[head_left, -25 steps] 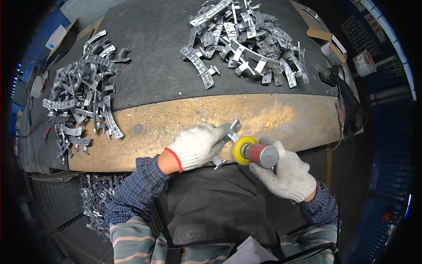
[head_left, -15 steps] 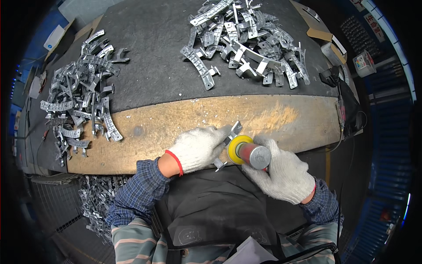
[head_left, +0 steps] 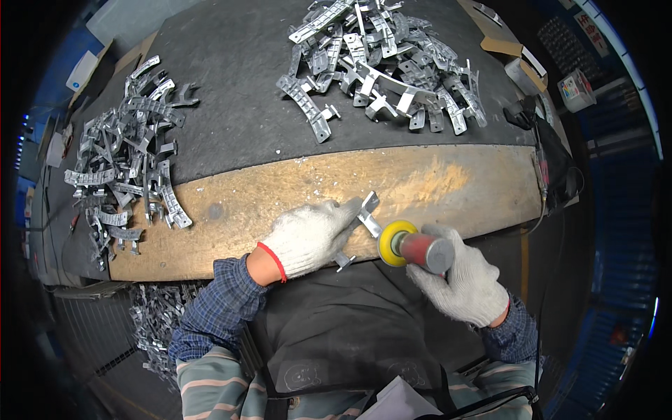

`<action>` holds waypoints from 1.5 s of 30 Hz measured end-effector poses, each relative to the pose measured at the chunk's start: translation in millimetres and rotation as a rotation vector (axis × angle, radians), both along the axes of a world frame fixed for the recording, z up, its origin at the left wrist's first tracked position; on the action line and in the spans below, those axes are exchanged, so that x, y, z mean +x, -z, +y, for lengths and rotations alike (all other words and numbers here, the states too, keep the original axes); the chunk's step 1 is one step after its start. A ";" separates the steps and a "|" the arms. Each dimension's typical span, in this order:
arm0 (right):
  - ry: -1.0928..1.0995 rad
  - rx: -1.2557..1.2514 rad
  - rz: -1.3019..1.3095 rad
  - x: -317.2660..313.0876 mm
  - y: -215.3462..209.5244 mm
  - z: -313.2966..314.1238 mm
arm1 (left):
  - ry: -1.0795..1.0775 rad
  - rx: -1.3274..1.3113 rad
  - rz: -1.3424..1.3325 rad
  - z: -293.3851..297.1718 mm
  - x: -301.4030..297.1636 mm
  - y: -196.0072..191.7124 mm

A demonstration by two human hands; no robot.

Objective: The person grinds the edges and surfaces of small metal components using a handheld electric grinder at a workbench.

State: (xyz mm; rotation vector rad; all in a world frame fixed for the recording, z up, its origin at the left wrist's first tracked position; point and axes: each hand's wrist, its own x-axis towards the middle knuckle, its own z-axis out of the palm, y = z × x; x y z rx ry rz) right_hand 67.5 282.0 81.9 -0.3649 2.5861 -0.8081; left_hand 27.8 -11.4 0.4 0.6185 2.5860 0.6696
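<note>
My left hand (head_left: 311, 238), in a white knitted glove with a red cuff, is closed on a silver metal bracket (head_left: 369, 218) at the front edge of the wooden board. The bracket's upper arm sticks out past the fingers and its lower end shows beneath them; the glove hides its middle. In my right hand (head_left: 462, 276), also gloved, is a handheld grinder (head_left: 428, 252) with a red and silver body. Its yellow round disc (head_left: 396, 243) faces the bracket, with a small gap between them as far as I can see.
A pile of silver brackets (head_left: 385, 66) lies at the back of the black mat (head_left: 231, 84), and another pile (head_left: 136, 150) at the left. The wooden board (head_left: 280, 178) runs along the front. More parts (head_left: 164, 315) fill a wire cage below left. A cable (head_left: 544, 203) hangs at right.
The grinder in my right hand has moved right and slightly down, away from the bracket, uncovering more of it. My left hand keeps its hold. The whole view has shifted slightly.
</note>
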 end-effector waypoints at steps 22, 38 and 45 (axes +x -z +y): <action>-0.105 0.029 -0.185 12.8 -1.1 -13.6 | -0.151 0.204 -0.430 -10.6 -25.6 -12.1; -0.351 0.073 -0.199 -2.8 -10.1 -56.5 | -0.029 0.266 -0.181 -17.6 -22.7 15.0; -0.266 0.157 -0.271 16.1 -4.9 -36.4 | -0.064 0.230 -0.261 -14.3 -24.6 4.8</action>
